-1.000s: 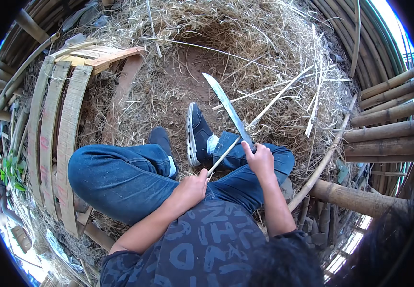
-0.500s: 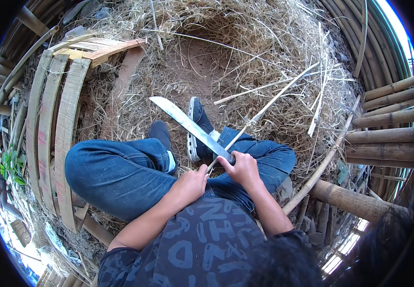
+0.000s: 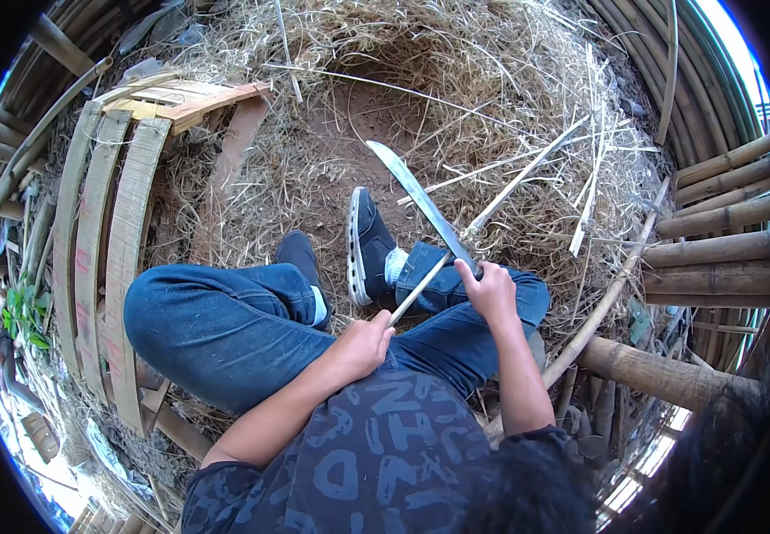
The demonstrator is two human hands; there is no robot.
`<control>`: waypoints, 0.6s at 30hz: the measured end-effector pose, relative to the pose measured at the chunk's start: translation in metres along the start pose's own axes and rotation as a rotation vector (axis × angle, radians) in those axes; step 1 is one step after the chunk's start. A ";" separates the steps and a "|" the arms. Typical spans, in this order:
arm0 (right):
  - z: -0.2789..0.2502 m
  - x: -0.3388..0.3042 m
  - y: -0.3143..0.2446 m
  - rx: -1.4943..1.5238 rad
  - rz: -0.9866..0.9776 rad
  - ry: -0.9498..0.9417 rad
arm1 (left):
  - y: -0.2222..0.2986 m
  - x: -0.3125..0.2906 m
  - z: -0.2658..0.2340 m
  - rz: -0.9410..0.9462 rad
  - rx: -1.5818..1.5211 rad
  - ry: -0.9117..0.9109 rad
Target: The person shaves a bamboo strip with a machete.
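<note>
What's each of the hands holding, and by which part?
Left hand: a thin pale strip, gripped near the end closest to the body. Right hand: a long-bladed knife, by its handle, mostly hidden.

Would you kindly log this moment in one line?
left hand: grips pale strip | right hand: holds machete | machete: crosses pale strip
</note>
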State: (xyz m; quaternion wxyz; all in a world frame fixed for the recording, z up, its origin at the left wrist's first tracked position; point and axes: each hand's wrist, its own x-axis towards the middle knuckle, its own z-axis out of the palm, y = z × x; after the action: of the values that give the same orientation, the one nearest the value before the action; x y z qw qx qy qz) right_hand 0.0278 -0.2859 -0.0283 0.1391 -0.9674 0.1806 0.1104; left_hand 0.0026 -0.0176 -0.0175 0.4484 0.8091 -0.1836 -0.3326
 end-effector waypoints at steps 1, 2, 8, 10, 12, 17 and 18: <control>-0.006 -0.003 -0.005 -0.019 -0.015 0.038 | 0.002 0.001 0.000 0.009 -0.014 -0.010; -0.007 -0.004 -0.008 -0.023 -0.017 0.044 | 0.001 0.001 0.001 0.014 -0.016 -0.007; 0.004 -0.020 -0.023 0.017 0.039 0.037 | -0.006 -0.002 0.005 -0.015 -0.050 -0.027; 0.002 -0.030 -0.029 -0.001 -0.002 -0.031 | -0.006 -0.001 0.005 -0.015 -0.055 -0.027; -0.005 -0.034 -0.035 -0.015 -0.043 -0.102 | -0.007 -0.002 0.005 -0.020 -0.058 -0.027; -0.014 -0.011 -0.009 -0.080 0.007 -0.005 | -0.001 -0.001 0.000 -0.026 -0.082 -0.057; -0.013 -0.006 0.000 -0.020 0.083 0.044 | 0.001 0.000 0.000 -0.021 -0.084 -0.058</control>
State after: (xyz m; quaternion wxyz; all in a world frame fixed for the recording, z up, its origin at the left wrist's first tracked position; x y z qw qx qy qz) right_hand 0.0242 -0.2881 -0.0144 0.1208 -0.9626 0.2224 0.0966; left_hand 0.0030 -0.0181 -0.0164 0.4728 0.7815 -0.1741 -0.3680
